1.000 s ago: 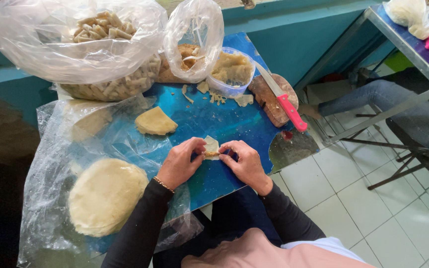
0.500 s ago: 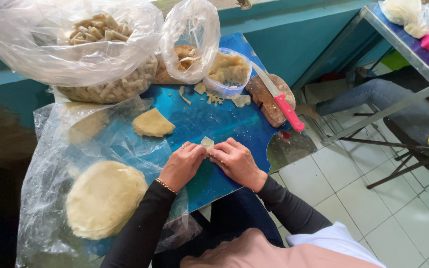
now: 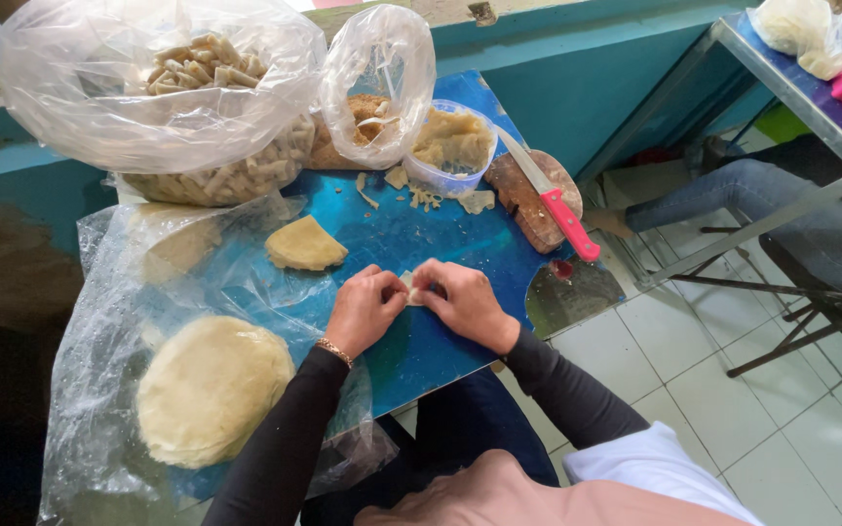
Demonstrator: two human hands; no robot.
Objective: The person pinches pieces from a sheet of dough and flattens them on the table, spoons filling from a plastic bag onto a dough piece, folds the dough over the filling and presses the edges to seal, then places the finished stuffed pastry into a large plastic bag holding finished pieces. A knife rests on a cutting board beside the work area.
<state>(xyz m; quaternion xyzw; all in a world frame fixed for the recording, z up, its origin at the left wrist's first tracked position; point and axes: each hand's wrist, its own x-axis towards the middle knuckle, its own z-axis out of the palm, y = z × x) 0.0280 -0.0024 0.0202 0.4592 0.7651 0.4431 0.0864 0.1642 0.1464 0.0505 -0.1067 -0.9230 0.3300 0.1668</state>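
Observation:
My left hand (image 3: 364,310) and my right hand (image 3: 462,302) meet over the blue table top (image 3: 421,343), fingers pinched on a small pale piece of dough (image 3: 408,286) that is mostly hidden between them. A wedge of dough (image 3: 304,244) lies just beyond my left hand. A large round slab of dough (image 3: 209,388) rests on clear plastic at the near left.
A big plastic bag of rolled dough pieces (image 3: 202,107), a smaller bag (image 3: 367,112) and a tub of filling (image 3: 452,144) stand at the back. A pink-handled knife (image 3: 555,200) lies on a wooden board (image 3: 528,190). Another person's legs (image 3: 733,190) show under a metal table at right.
Both hands have closed tighter together around the small dough piece, which shows less than before. The camera view shifted slightly; the other things stayed put.

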